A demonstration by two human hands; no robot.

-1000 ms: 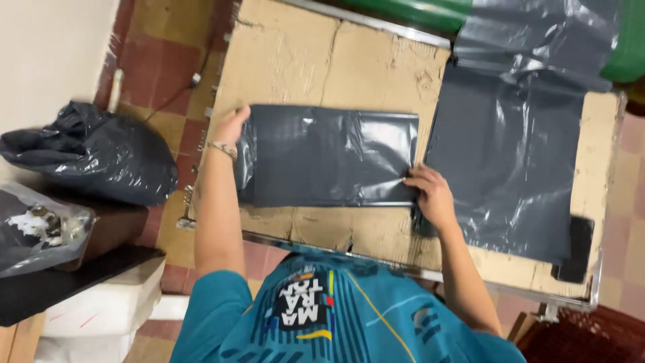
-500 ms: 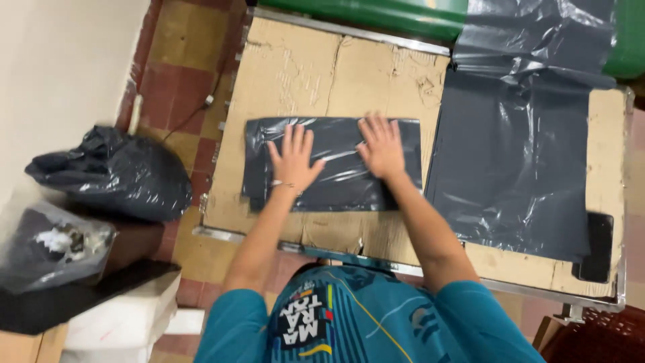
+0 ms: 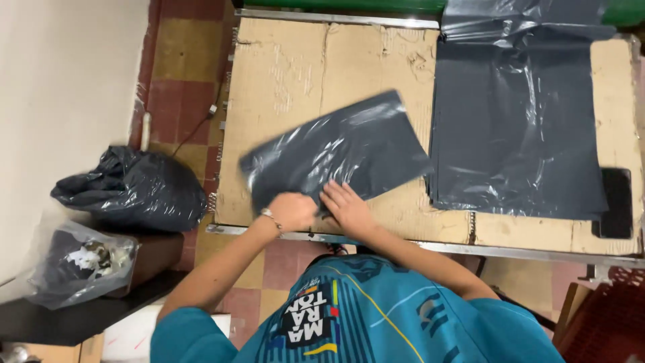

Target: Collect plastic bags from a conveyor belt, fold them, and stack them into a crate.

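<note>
A flat dark grey plastic bag [image 3: 339,153] lies tilted on the cardboard-covered table [image 3: 289,67], its right end raised toward the back. My left hand [image 3: 293,210] grips the bag's near edge with the fingers curled. My right hand [image 3: 346,205] sits right beside it and holds the same edge. A bracelet is on my left wrist. The bag is blurred.
A stack of flat grey bags [image 3: 514,128] lies at the table's right, with a black phone [image 3: 614,202] at its corner. A full black bag [image 3: 134,189] and a clear bag of scraps [image 3: 77,269] sit at the left. A red crate [image 3: 605,323] stands at the lower right.
Both hands have slid from flat on the bag's middle to its near edge and taken hold. The bag has swung from straight to tilted.
</note>
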